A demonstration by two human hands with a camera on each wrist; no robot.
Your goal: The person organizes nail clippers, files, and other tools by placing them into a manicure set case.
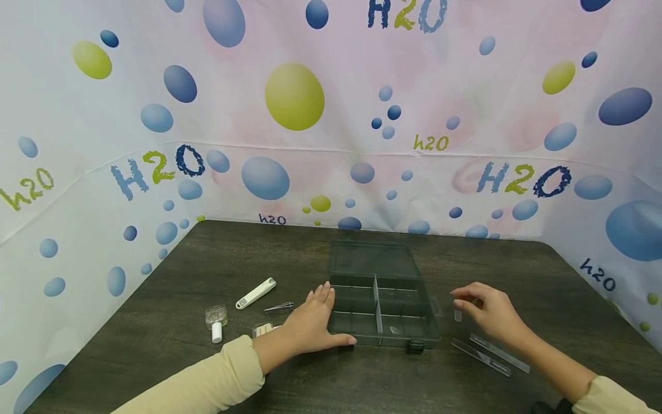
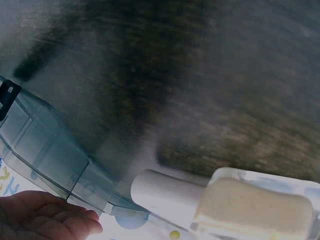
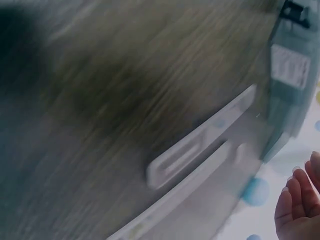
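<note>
A dark translucent compartment box (image 1: 380, 338) lies with its lid (image 1: 373, 259) folded back. My left hand (image 1: 310, 322) rests against the box's left side, fingers straight and thumb stretched along the front corner. Fingertips of that hand (image 2: 50, 217) also show beside the box in the left wrist view. My right hand (image 1: 488, 310) hovers right of the box, fingers loosely bent. Just below its fingertips is a small clear piece (image 1: 457, 315), seemingly on the table. Nothing shows in the right hand (image 3: 300, 205) in the right wrist view. Two clear strips (image 1: 481, 356) (image 3: 200, 137) lie nearby.
Left of the box lie a white nail clipper (image 1: 256, 293), a small metal clipper (image 1: 279, 307) and a clear bottle with a white cap (image 1: 216, 322). A cream-coloured bottle (image 2: 255, 207) sits by the left wrist. One compartment holds a small clear bit (image 1: 395, 330).
</note>
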